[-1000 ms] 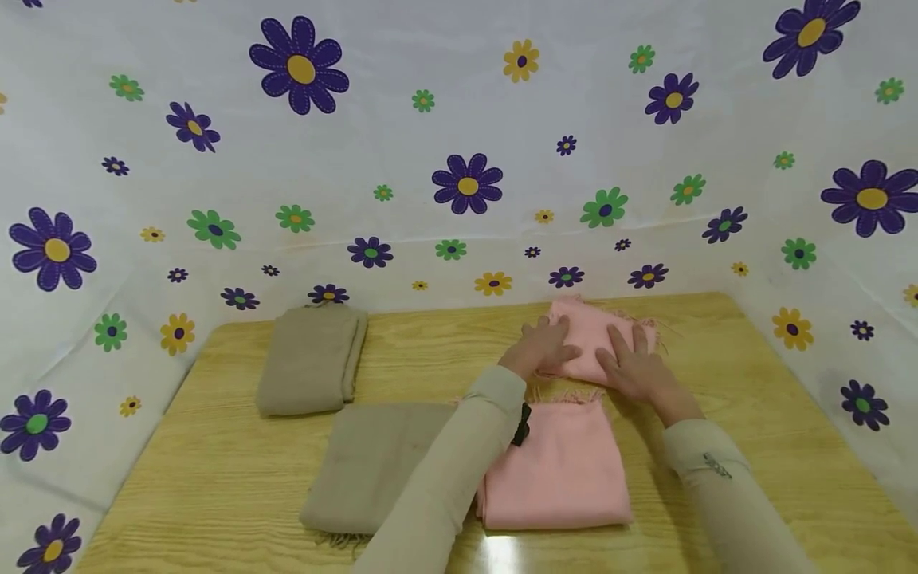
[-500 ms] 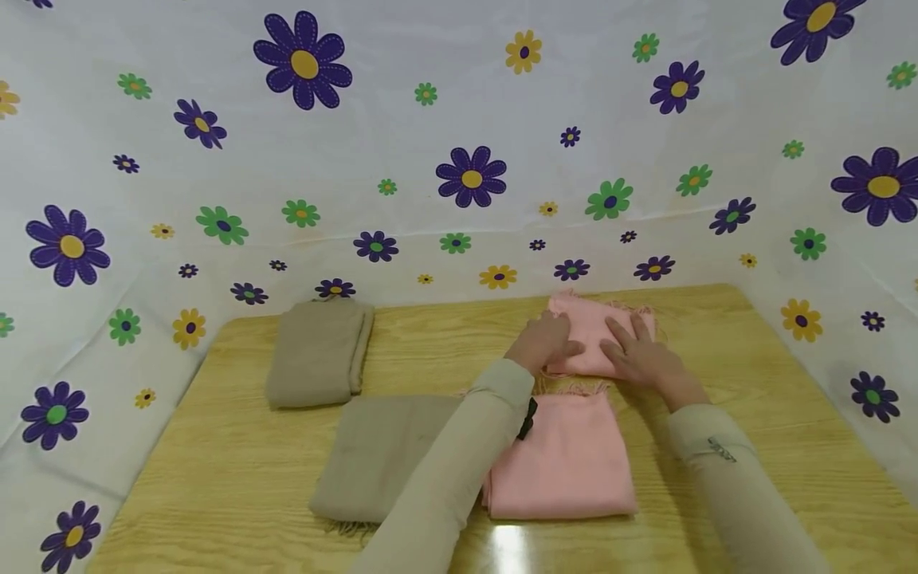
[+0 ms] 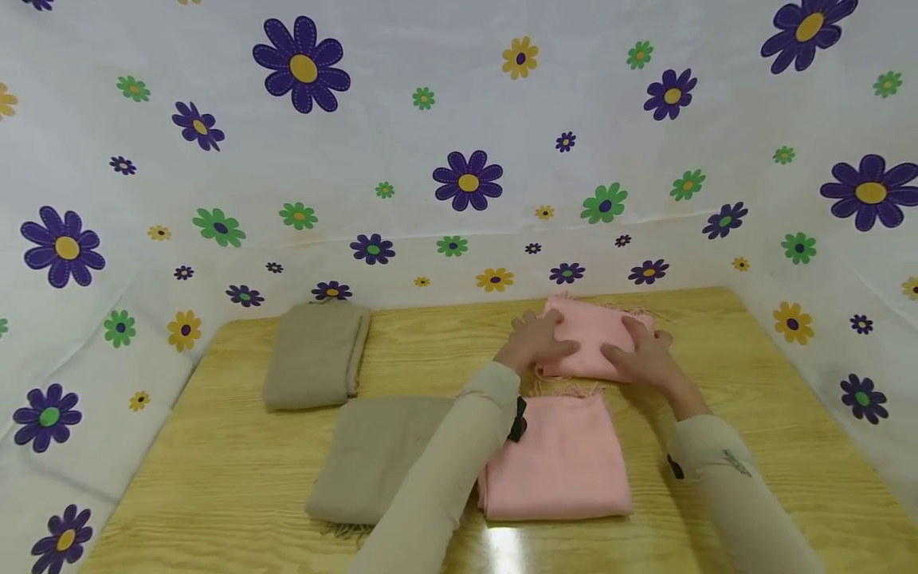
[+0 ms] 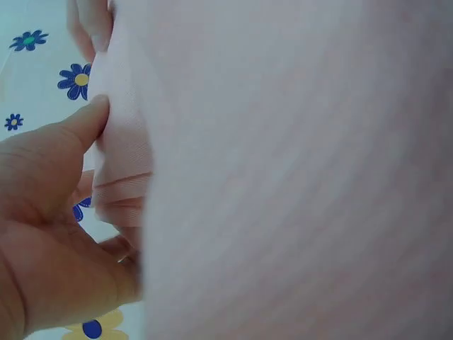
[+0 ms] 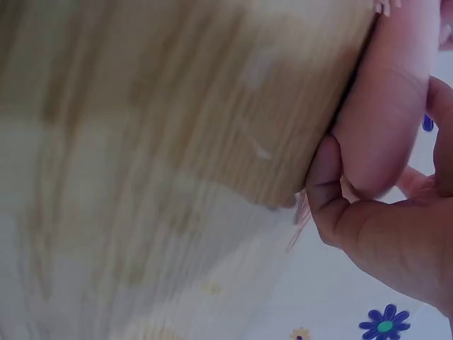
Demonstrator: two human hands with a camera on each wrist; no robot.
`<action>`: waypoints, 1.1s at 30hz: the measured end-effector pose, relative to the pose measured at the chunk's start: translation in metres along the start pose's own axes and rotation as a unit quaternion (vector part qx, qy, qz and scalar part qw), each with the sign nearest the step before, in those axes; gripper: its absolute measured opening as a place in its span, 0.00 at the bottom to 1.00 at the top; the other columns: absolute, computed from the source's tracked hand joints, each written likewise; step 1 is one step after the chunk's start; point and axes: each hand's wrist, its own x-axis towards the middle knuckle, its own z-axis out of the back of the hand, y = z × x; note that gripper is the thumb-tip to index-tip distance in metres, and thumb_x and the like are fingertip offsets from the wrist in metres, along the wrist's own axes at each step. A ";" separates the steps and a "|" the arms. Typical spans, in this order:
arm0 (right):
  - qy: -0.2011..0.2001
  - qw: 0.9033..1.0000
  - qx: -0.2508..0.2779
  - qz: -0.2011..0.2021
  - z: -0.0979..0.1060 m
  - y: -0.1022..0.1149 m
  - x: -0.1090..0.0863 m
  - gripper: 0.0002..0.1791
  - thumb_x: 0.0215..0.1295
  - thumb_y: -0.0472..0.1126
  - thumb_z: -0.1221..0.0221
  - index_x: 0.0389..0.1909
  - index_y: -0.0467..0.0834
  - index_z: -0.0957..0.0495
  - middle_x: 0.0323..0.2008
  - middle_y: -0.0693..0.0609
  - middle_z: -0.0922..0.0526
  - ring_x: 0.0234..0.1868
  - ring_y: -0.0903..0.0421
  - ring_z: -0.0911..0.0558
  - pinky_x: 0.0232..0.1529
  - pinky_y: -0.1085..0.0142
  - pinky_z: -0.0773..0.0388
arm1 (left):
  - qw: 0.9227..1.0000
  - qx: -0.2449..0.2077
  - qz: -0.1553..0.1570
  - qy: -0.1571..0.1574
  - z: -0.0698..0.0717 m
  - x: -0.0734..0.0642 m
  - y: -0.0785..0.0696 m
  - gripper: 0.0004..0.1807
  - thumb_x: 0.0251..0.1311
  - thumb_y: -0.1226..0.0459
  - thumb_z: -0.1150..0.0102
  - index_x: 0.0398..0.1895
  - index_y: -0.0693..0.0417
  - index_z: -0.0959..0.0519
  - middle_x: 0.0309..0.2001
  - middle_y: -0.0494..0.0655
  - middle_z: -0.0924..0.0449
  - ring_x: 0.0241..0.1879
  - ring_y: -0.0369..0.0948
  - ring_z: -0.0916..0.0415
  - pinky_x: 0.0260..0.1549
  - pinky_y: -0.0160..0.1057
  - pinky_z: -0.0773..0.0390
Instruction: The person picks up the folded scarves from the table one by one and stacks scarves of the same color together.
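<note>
A folded pink fringed scarf (image 3: 590,343) lies at the back right of the table. My left hand (image 3: 534,341) grips its left side, thumb on top and fingers over the far left edge. On the right side, my right hand (image 3: 645,357) holds the scarf with curled fingers. The left wrist view shows the left thumb (image 4: 92,120) pressed against the layered folds (image 4: 124,159). In the right wrist view, the right hand (image 5: 396,237) wraps the rounded end of the pink cloth (image 5: 386,106), a digit tucked at its table-side edge.
Another folded pink scarf (image 3: 562,470) lies nearer the front, partly behind the left sleeve (image 3: 445,470). To its left are a folded beige scarf (image 3: 380,454) and, farther back, another beige one (image 3: 311,359). White flowered cloth (image 3: 387,135) walls the wooden table (image 3: 208,470).
Both hands lay with fingers spread flat on the back pink scarf; now their fingers have curled around its left and right sides. The other scarves have stayed in place.
</note>
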 end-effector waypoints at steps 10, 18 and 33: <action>0.056 0.998 -0.011 -0.008 0.004 -0.001 0.003 0.47 0.72 0.57 0.47 0.78 0.37 0.58 0.73 0.21 0.57 0.71 0.20 0.60 0.65 0.29 0.54 | 0.990 -0.136 0.012 0.027 0.001 0.002 0.004 0.34 0.65 0.53 0.37 0.71 0.46 0.38 0.74 0.62 0.50 0.58 0.52 0.31 0.49 0.44 0.27; 0.083 0.996 -0.044 -0.006 0.009 0.001 0.011 0.44 0.74 0.54 0.51 0.78 0.36 0.59 0.70 0.17 0.64 0.70 0.19 0.60 0.65 0.28 0.53 | 0.996 -0.083 -0.010 0.005 0.005 -0.004 -0.001 0.34 0.65 0.54 0.36 0.70 0.53 0.36 0.68 0.58 0.34 0.52 0.47 0.26 0.48 0.40 0.25; 0.097 0.993 -0.072 0.012 0.013 0.005 0.018 0.42 0.72 0.51 0.50 0.77 0.35 0.56 0.68 0.15 0.54 0.69 0.20 0.55 0.65 0.29 0.49 | 0.999 -0.043 0.007 -0.007 0.005 -0.010 -0.008 0.32 0.64 0.54 0.36 0.66 0.56 0.34 0.63 0.58 0.29 0.60 0.46 0.28 0.55 0.41 0.27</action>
